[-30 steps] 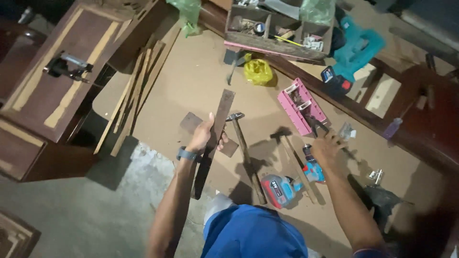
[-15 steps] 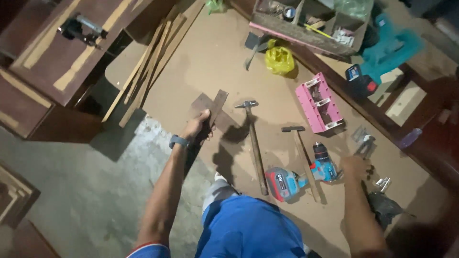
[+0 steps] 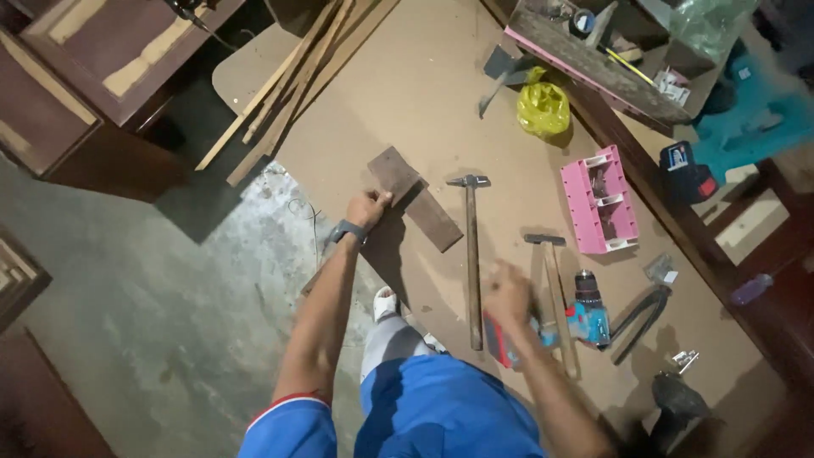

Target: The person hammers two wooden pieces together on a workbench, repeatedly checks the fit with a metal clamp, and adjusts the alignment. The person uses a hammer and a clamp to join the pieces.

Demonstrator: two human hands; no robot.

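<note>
My left hand (image 3: 369, 208), with a watch on its wrist, is closed on the near edge of a dark wooden piece (image 3: 393, 174). That piece lies across a longer dark strip (image 3: 434, 220) on a brown board sheet (image 3: 407, 93). My right hand (image 3: 509, 293) is blurred and hovers just above a red and blue tape measure (image 3: 494, 341), between two hammers. I cannot tell whether it grips anything. The long hammer (image 3: 471, 254) lies left of that hand, the shorter one (image 3: 555, 293) to its right.
A blue drill (image 3: 587, 318) and a black curved tool (image 3: 640, 309) lie at the right. Farther back are a pink organiser tray (image 3: 600, 208), a yellow bag (image 3: 543, 106) and a wooden toolbox (image 3: 593, 51). Loose slats (image 3: 280, 93) lean at the upper left; dark cabinets (image 3: 102, 68) stand left.
My right hand has swung in from the far right to the tape measure. The dark strip my left hand held upright now lies flat on the board.
</note>
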